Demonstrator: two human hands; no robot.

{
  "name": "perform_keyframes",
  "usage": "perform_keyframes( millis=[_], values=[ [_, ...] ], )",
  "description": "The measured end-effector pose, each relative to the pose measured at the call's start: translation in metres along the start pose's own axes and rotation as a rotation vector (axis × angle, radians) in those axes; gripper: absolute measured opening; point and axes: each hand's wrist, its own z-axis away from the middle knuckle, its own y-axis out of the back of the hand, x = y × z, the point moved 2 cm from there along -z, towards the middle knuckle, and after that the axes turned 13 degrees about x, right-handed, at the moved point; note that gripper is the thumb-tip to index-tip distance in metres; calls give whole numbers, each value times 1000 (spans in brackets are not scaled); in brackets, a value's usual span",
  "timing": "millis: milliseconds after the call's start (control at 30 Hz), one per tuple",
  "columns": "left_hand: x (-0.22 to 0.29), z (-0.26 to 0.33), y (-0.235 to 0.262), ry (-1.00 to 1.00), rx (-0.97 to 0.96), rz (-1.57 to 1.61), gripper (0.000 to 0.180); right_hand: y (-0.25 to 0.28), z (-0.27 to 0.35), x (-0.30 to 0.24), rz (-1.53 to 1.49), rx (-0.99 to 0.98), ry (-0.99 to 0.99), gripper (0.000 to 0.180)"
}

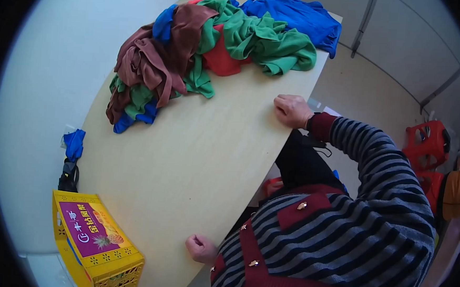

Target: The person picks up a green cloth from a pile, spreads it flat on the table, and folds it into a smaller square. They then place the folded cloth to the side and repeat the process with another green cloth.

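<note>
My left hand (201, 248) rests curled into a loose fist on the near edge of the pale wooden table (203, 157). My right hand (292, 110), also curled into a fist, lies on the table's right edge. Neither one shows anything in its fingers. Beyond my right hand is a crumpled heap of cloths: a green cloth (268, 40), a red cloth (225, 56), a brown cloth (153, 62) and a blue cloth (295, 16). The heap lies apart from both hands.
A yellow plastic basket (120, 260) with a purple pineapple label stands at the table's lower left. A blue cloth (73, 143) and a black item (69, 176) are at the left edge, by the wall. Red plastic stools (425, 145) stand on the floor to the right.
</note>
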Motion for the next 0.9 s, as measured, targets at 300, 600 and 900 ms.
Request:
perform_keyframes(
  millis=[300, 600, 900],
  values=[
    [27, 5, 15, 61, -32, -21, 8, 30, -111, 71, 29, 399, -222, 26],
    [28, 10, 15, 1, 25, -70, 9, -30, -166, 104, 14, 172, -380, 24],
    [30, -3, -13, 297, -210, 376, 13, -24, -102, -162, -713, -46, 116, 21]
  ],
)
